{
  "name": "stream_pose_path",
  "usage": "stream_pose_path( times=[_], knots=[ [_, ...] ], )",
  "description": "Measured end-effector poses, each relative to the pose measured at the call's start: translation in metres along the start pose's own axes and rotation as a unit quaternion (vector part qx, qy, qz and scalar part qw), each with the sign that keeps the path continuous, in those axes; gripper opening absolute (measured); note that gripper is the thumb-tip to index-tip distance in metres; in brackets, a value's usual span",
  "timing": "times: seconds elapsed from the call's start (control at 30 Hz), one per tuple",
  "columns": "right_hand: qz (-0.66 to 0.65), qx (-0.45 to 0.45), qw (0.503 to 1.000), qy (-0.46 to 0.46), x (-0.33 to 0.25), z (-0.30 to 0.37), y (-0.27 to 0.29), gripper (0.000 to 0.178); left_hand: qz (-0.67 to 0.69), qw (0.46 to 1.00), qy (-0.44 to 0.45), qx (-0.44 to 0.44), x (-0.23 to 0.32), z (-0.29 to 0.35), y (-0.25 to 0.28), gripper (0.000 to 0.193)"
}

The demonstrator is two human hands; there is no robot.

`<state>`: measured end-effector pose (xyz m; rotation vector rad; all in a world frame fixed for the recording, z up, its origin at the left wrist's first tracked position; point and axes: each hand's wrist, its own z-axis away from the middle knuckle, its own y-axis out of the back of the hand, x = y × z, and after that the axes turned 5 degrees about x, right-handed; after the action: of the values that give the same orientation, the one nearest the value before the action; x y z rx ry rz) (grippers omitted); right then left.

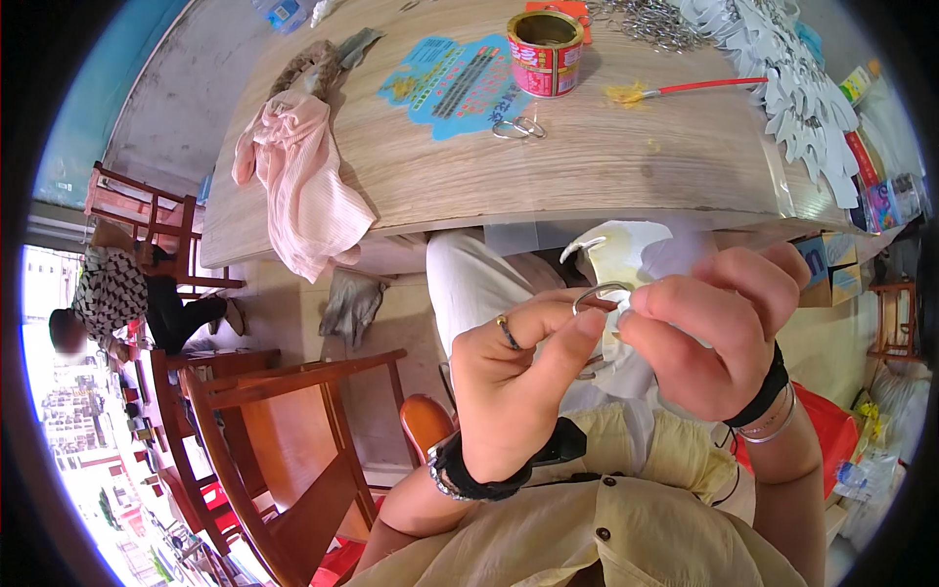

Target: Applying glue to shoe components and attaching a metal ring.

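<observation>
My left hand [518,377] is closed in a pinch on a curved metal ring [593,292], held between thumb and forefinger. My right hand [719,318] pinches a white sheet-like piece [624,245] right beside the ring. One end of that piece rises above the fingertips in a curved, pointed shape, with a yellowish patch on it. Both hands meet above my lap, just off the table's near edge. My fingers hide the spot where ring and white piece come together.
On the wooden table [430,186] stand a red can [545,68], a red-handled brush [685,87], loose metal rings [518,128] and a blue printed card [455,86]. Metal parts [655,22] and white pieces [782,88] pile up far right. Pink cloth [298,176] hangs off left, near a wooden chair [284,440].
</observation>
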<state>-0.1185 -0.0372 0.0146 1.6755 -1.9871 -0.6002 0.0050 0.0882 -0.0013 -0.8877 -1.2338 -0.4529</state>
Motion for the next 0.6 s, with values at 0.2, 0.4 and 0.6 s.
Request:
stream_pose_path(
  times=[0.2, 0.4, 0.6],
  knots=[
    [-0.011, -0.002, 1.0, -0.001, 0.001, 0.002, -0.003, 0.024, -0.08, 0.995, -0.039, 0.035, 0.001, 0.001, -0.005, 0.014],
    [-0.035, -0.025, 0.999, -0.017, 0.002, 0.004, 0.001, 0.026, -0.112, 0.989, -0.06, 0.076, -0.001, 0.002, -0.008, 0.014],
    [-0.032, -0.03, 0.999, -0.025, -0.002, 0.004, 0.002, 0.026, -0.116, 0.988, -0.046, 0.094, -0.003, 0.003, -0.01, 0.013]
  ],
)
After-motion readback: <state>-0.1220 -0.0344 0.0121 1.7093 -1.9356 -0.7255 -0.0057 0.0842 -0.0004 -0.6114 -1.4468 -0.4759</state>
